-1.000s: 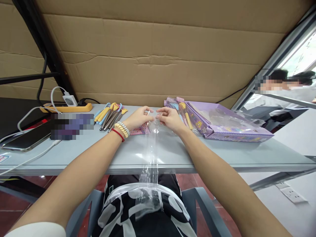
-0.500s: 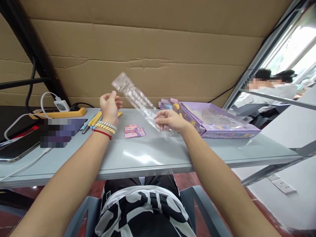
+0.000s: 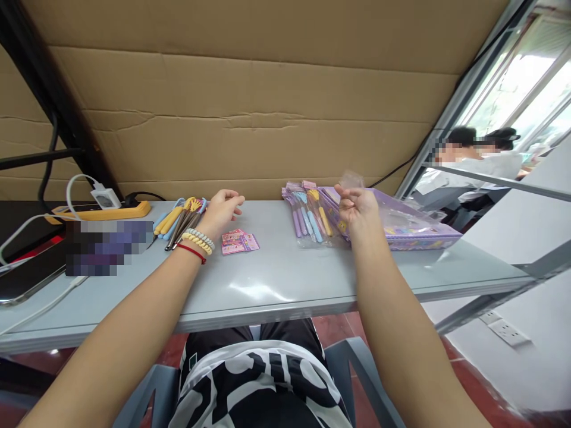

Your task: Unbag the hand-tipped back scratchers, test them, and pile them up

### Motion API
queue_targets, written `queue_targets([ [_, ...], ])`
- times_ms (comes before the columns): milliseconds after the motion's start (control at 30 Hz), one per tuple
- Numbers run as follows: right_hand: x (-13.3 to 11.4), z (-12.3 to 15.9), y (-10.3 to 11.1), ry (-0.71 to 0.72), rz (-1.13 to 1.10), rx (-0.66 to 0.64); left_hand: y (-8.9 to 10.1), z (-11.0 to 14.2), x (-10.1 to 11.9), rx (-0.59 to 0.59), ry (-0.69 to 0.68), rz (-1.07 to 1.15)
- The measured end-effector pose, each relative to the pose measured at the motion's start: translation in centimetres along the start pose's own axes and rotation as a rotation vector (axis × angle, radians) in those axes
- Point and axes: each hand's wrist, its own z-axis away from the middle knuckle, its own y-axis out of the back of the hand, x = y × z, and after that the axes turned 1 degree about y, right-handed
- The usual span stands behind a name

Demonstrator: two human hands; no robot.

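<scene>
My left hand (image 3: 223, 212) hovers above the table with fingers loosely bent and apart, holding nothing. Just left of it lies a bunch of pens (image 3: 182, 217) with yellow, blue and brown barrels. In front of it are small pink printed cards (image 3: 239, 241), overlapping one another. My right hand (image 3: 359, 209) is over the left part of a purple box (image 3: 419, 239), fingers curled. A clear plastic sleeve (image 3: 352, 179) sticks up behind its fingertips; most of the sleeve is hidden. Beside that hand lie bagged pens (image 3: 312, 211) in purple, blue and yellow.
A cardboard panel (image 3: 250, 148) stands along the back. On the left are a yellow power strip (image 3: 129, 209), a white charger (image 3: 106, 196), cables and a phone (image 3: 33, 276). Clear plastic lies in the purple box. Other people (image 3: 477, 160) sit beyond the frame at right.
My right hand has swung the clear sleeve from the middle to the right, over the purple box. My left hand let go of the sleeve earlier and has lowered towards the cards.
</scene>
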Motion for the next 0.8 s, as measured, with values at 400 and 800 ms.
queue_targets([
  [400, 0.6, -2.3, 1.3, 0.325, -0.165, 0.148, -0.2, 0.3, -0.2, -0.118, -0.021, -0.141],
  [800, -0.6, -0.2, 0.8, 0.152, -0.448, 0.149, -0.4, 0.9, -0.3, -0.252, -0.014, -0.27],
])
